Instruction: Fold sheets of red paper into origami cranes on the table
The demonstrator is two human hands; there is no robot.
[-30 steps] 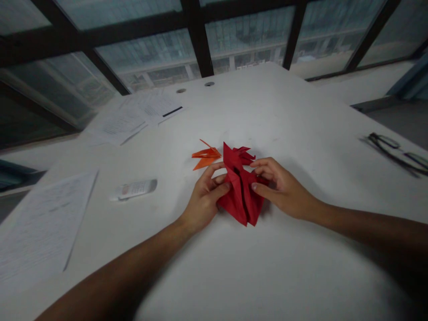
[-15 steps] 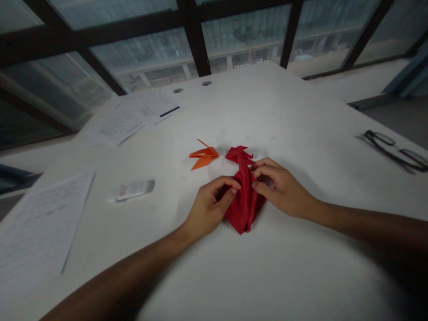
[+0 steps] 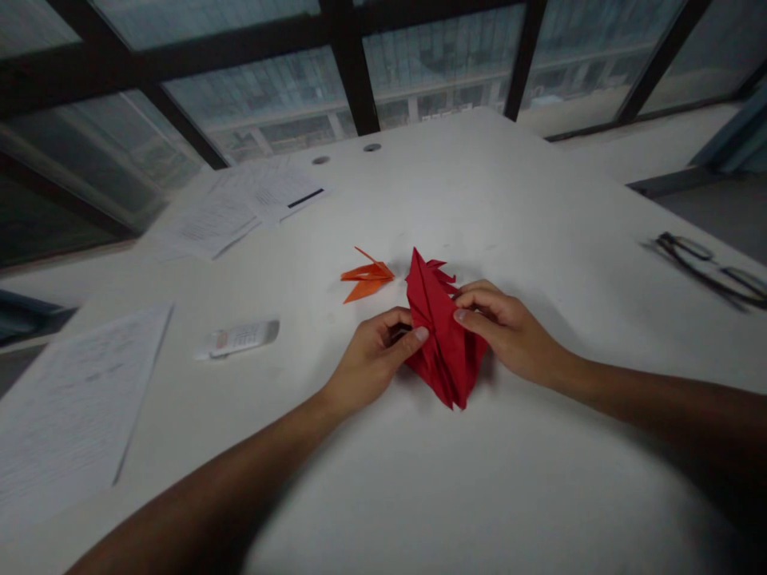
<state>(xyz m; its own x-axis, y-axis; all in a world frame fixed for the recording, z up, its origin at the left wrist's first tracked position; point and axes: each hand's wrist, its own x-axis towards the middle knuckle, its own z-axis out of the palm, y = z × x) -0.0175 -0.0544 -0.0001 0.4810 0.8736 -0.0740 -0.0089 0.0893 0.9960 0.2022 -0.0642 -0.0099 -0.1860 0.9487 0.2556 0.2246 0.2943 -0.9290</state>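
A partly folded piece of red paper (image 3: 442,335) stands on the white table (image 3: 479,479) between my hands, its point up. My left hand (image 3: 371,359) pinches its left side with thumb and fingers. My right hand (image 3: 509,335) grips its right side, fingers curled on the fold. Just behind it lies a small finished red paper figure (image 3: 442,274). An orange folded paper figure (image 3: 367,279) rests to the left of that one.
A white calculator-like device (image 3: 240,338) lies left of my hands. Printed sheets (image 3: 72,407) sit at the near left, with further sheets (image 3: 240,204) at the far left. Dark glasses (image 3: 707,267) rest at the right edge. Windows rise behind the table.
The red paper was squeezed narrow half a second ago and is now spread wider with a flap raised to a point. Both hands stayed on it.
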